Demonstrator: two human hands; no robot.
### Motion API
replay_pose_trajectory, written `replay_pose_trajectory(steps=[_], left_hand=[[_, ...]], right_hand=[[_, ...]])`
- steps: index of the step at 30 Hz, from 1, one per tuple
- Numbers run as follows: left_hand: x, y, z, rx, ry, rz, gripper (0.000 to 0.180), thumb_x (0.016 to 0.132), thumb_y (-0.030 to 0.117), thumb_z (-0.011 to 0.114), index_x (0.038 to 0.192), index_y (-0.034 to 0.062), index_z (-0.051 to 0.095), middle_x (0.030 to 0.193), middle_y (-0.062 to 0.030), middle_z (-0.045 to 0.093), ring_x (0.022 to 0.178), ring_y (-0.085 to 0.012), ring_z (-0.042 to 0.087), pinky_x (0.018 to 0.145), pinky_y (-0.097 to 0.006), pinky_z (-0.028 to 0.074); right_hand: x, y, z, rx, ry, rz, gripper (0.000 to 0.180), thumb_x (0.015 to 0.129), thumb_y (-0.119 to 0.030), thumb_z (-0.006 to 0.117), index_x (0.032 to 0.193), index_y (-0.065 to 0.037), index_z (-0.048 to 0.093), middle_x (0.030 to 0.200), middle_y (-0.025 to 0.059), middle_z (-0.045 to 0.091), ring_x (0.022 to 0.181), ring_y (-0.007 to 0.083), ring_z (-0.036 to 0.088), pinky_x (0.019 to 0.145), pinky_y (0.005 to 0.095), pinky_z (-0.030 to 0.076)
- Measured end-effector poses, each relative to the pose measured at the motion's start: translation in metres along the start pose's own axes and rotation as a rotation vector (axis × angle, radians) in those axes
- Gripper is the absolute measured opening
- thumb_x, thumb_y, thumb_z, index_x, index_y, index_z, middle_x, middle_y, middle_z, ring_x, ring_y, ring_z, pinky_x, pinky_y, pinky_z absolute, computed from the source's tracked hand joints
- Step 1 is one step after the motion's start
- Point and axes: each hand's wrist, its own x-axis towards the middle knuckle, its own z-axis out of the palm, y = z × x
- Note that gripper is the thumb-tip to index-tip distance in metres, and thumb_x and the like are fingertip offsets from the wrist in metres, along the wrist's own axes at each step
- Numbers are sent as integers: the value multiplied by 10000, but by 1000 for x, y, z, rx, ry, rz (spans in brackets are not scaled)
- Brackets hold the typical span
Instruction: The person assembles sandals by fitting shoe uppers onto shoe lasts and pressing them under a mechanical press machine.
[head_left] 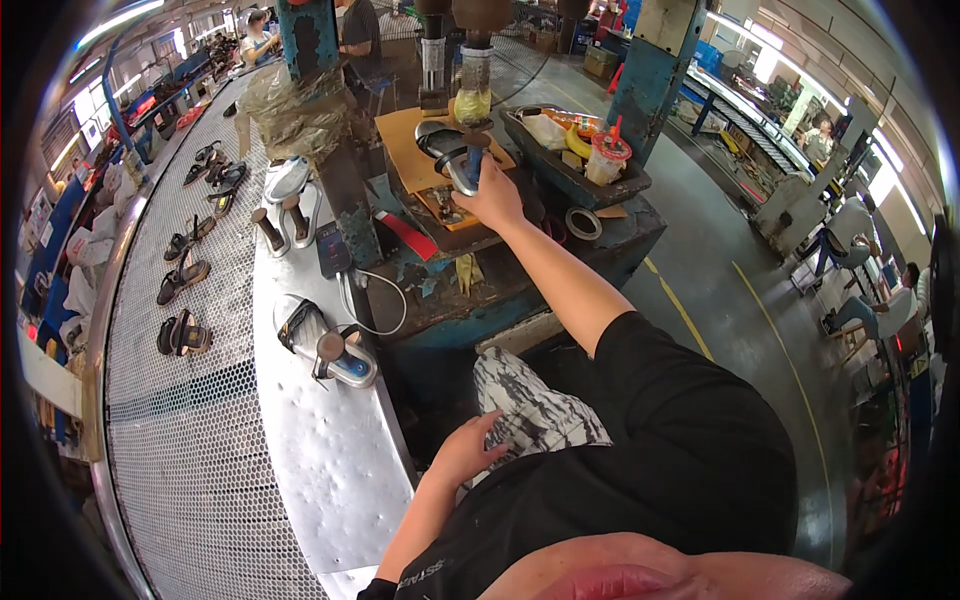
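Note:
My right hand (pixel 490 197) reaches forward to the machine's work bed. Its fingers are closed round the heel end of a silver metal shoe last (pixel 463 176) with a blue, brown-topped post. A black strappy sandal (pixel 435 138) is fitted on that last, its toe pointing away from me over a tan board (pixel 400 130). My left hand (pixel 468 452) rests by my thigh in patterned trousers, fingers spread and nothing in them. On the metal side table to the left lies another last (pixel 352 368) with a black-strapped sandal on it.
Press rams (pixel 474 75) hang just beyond the sandal. A tray (pixel 630 187) with a drink cup and yellow fruit sits right of the bed. A phone (pixel 333 250) with a white cable and bare lasts (pixel 288 182) stand left. Several sandals (pixel 182 280) lie on the mesh conveyor.

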Motion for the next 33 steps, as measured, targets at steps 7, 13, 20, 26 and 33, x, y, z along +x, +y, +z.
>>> replay_pose_trajectory(steps=[7, 13, 20, 26, 33], left_hand=[[2, -1, 2, 9, -4, 12, 577, 782, 231, 696, 1300, 68, 498, 1091, -203, 613, 1011, -342, 594, 880, -397, 474], [1, 6, -1, -35, -10, -14, 588, 771, 206, 703, 1308, 75, 505, 1080, -201, 617, 1018, -342, 595, 885, -391, 469], [0, 5, -1, -37, 0, -34, 615, 768, 214, 721, 1316, 57, 492, 1085, -200, 632, 1031, -324, 607, 885, -386, 475], [4, 14, -3, -69, -14, -46, 610, 743, 159, 727, 1301, 53, 506, 1087, -188, 618, 1023, -324, 599, 877, -381, 473], [3, 17, -2, -47, -8, -57, 615, 738, 145, 741, 1299, 46, 509, 1068, -176, 630, 989, -301, 608, 864, -370, 478]], right_hand=[[-2, 0, -2, 23, 18, 8, 740, 676, -337, 767, 1203, 17, 387, 1127, 233, 584, 1040, 381, 584, 850, 448, 484], [-2, -4, -3, 41, 10, 6, 747, 673, -322, 773, 1205, 31, 385, 1125, 252, 581, 1043, 386, 583, 856, 446, 484], [-2, -2, -4, 40, -10, 16, 787, 688, -362, 759, 1253, 34, 381, 1165, 230, 558, 1067, 382, 569, 886, 444, 469], [-2, 3, -9, 26, 12, 61, 723, 640, -352, 777, 1175, -6, 434, 1078, 235, 590, 1016, 395, 588, 854, 462, 481], [-1, 3, -1, 38, 41, -30, 767, 658, -320, 778, 1207, 34, 376, 1101, 231, 570, 1030, 373, 584, 854, 434, 488]])
